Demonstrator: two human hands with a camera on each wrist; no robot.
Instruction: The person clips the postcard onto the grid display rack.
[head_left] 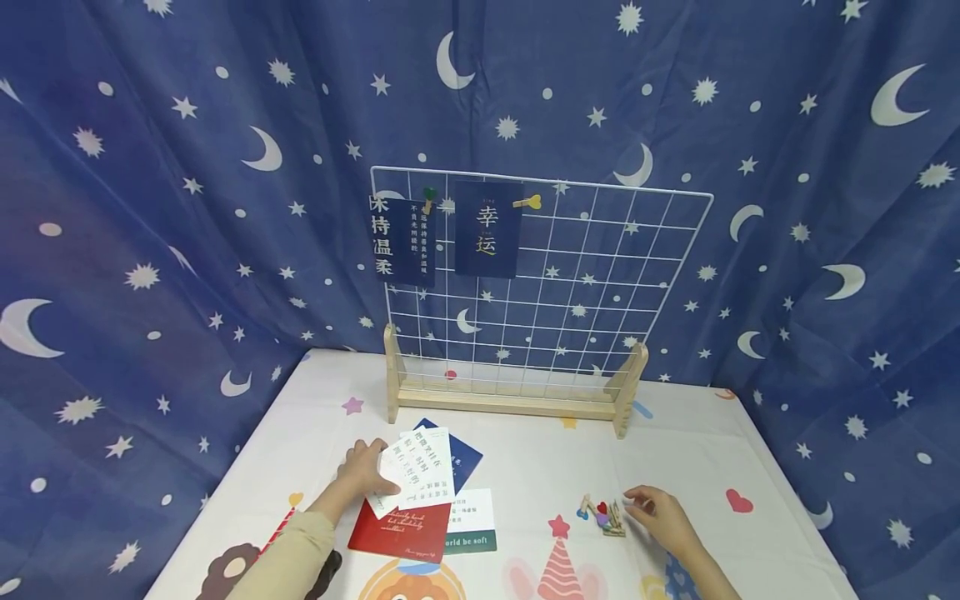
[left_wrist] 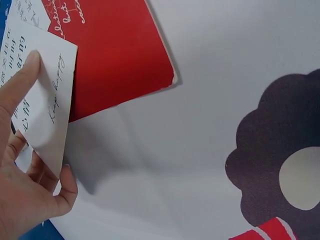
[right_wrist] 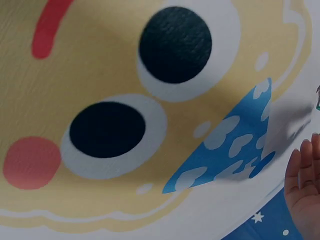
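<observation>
My left hand grips the edge of a white postcard with printed characters and handwriting, thumb on its face and fingers beneath. Another white postcard overlaps it. Around and under them lie a red postcard, a dark blue postcard and a white and green postcard. My right hand is at the right of a small pile of wooden clothespins, fingertips close beside them. In the right wrist view its fingers look fairly straight, with the clothespins mostly out of frame.
A white wire grid stands in a wooden base at the back of the table. Two dark blue postcards hang at its upper left, one by a green clothespin, the other by a yellow clothespin. A patterned curtain surrounds the table.
</observation>
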